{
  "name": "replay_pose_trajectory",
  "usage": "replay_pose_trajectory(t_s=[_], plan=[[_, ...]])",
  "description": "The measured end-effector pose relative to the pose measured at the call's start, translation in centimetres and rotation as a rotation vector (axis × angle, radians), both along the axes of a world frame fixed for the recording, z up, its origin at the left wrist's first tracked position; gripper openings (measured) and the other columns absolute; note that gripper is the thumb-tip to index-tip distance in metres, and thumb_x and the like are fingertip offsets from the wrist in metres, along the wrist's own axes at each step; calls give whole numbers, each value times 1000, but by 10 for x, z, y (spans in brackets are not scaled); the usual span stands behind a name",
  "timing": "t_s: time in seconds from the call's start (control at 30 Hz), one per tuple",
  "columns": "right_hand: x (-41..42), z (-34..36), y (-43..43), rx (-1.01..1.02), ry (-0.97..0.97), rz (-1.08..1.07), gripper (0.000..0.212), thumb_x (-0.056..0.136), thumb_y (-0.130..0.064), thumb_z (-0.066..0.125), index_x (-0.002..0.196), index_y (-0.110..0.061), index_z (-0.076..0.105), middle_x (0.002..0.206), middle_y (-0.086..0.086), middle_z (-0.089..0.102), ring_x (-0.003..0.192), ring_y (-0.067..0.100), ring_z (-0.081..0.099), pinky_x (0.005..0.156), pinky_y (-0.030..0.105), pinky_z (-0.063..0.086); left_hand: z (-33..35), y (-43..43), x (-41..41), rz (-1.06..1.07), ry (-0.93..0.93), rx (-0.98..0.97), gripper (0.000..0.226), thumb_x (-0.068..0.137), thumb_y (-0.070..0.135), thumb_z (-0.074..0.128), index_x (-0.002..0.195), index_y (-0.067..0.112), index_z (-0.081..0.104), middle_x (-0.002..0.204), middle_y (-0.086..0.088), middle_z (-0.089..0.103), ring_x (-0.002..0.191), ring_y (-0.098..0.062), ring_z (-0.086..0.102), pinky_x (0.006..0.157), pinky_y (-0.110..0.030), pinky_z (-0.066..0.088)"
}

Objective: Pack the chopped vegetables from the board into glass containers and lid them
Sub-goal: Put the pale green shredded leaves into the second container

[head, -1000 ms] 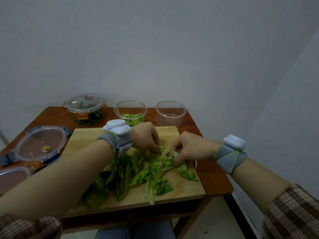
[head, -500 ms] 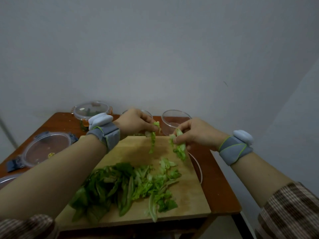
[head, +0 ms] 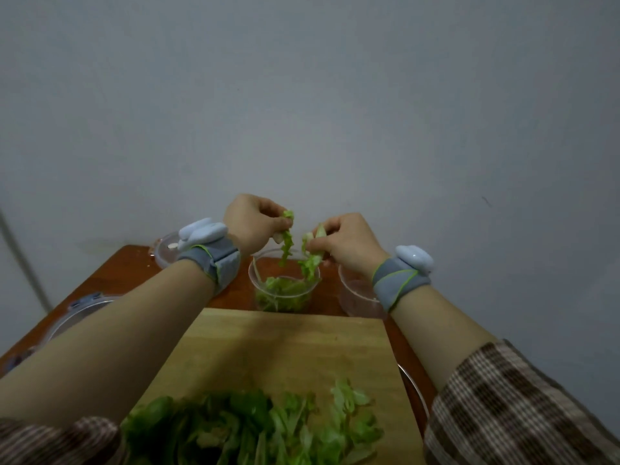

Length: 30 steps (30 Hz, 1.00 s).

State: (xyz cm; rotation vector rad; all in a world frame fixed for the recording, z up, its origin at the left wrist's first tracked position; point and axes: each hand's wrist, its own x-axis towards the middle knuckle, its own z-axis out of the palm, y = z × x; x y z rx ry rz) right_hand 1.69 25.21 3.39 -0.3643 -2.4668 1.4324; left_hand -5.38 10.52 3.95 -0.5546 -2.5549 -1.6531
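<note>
Above glass container [head: 252,280], hands [head: 250,223] [head: 349,241] pinching lettuce [head: 286,245] (dangling)

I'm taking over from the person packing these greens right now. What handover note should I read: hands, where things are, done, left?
Left hand pinches a lettuce strip over the middle container; right hand pinches leaves over it too.
Done: that container is partly filled.
Left: drop these in, move the pile off the board, use the empty container if needed, then lid both.
</note>
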Motion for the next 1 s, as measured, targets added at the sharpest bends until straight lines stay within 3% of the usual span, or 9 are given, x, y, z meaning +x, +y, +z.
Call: replay_pose_trajectory(t_s=[0.03, 0.1, 0.23, 0.33, 0.47, 0.6, 0.77, 1.0], plan=[[-5, -6, -2, 37, 37, -47, 16, 67, -4, 77, 60, -11, 64, 59, 10, 64, 56, 28, 64, 57, 38, 56, -6, 1, 0, 4, 27, -21, 5, 78, 16, 75, 78, 12, 72, 58, -2, 66, 37, 2, 55, 50, -10, 48], [-19, -16, -6, 107, 93, -116, 11, 66, -10, 77, 64, -12, 67, 67, 9, 68, 71, 30, 69, 68, 40, 56, -19, 3, -4, 4, 67, -89, 4, 78, 14, 75, 80, 13, 72, 59, 0, 66, 39, 3, 56, 49, -12, 46], [-30, -35, -12, 446, 9, -57, 13, 78, -18, 68, 80, -5, 68, 82, 14, 70, 83, 33, 65, 70, 35, 52, -39, 3, -7, -17, 189, -322, 22, 74, 12, 75, 96, 12, 69, 81, -1, 65, 77, -19, 66, 73, -27, 51], [-30, -42, -12, 706, -143, 58, 18, 85, -23, 61, 94, -8, 65, 98, 15, 67, 94, 36, 61, 75, 36, 48, -41, -1, -7, -114, 256, -539, 21, 77, 14, 71, 98, 12, 69, 96, -6, 70, 94, -25, 65, 83, -31, 51], [-27, -34, -7, 673, -158, 119, 26, 81, -21, 69, 103, -8, 68, 103, 14, 69, 98, 32, 63, 81, 36, 52, -31, -5, -5, -209, 238, -653, 21, 82, 21, 70, 101, 14, 75, 103, -4, 72, 97, -21, 66, 88, -29, 51], [-23, -22, 2, 518, -195, 125, 36, 74, -17, 76, 109, -9, 70, 100, 10, 72, 97, 22, 66, 80, 26, 51, -18, -14, -2, -220, 242, -634, 23, 84, 15, 65, 106, 15, 74, 103, -4, 73, 93, -17, 67, 83, -20, 49], [-16, -22, 1, 605, -233, 178, 20, 77, -13, 72, 96, -13, 76, 99, 7, 74, 94, 19, 67, 73, 19, 44, -23, -30, -4, -46, 264, -663, 26, 86, 17, 61, 110, 17, 71, 108, -5, 71, 100, -20, 65, 91, -31, 52], [-20, -31, -9, 703, -282, 230, 20, 78, -12, 66, 93, -17, 78, 100, 2, 75, 92, 18, 68, 73, 24, 50, -35, -20, 0, -157, 263, -794, 27, 90, 13, 55, 110, 20, 72, 112, -2, 71, 109, -22, 59, 94, -35, 49]])
